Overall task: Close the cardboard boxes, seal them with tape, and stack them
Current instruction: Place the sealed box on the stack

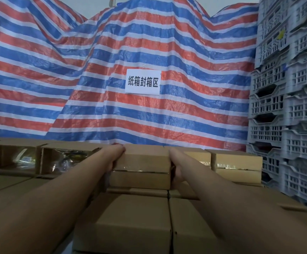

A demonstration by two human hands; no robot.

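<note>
- Hands hold a taped box from both sides, at the far end of the stack.
- Left hand lies flat along the box's left side, fingers straight and reaching its far top corner.
- Right hand presses against the right side; its fingers are hidden behind the box, so I cannot tell how they lie.
- Box is shut, with clear tape along its seam, and sits on a layer of closed boxes.
- Open boxes stand to the left, on their sides, mouths toward the camera.
- More sealed boxes sit just to the right.
- Striped tarp hangs behind, bearing a white sign.
- Grey crates are stacked at right.
</note>
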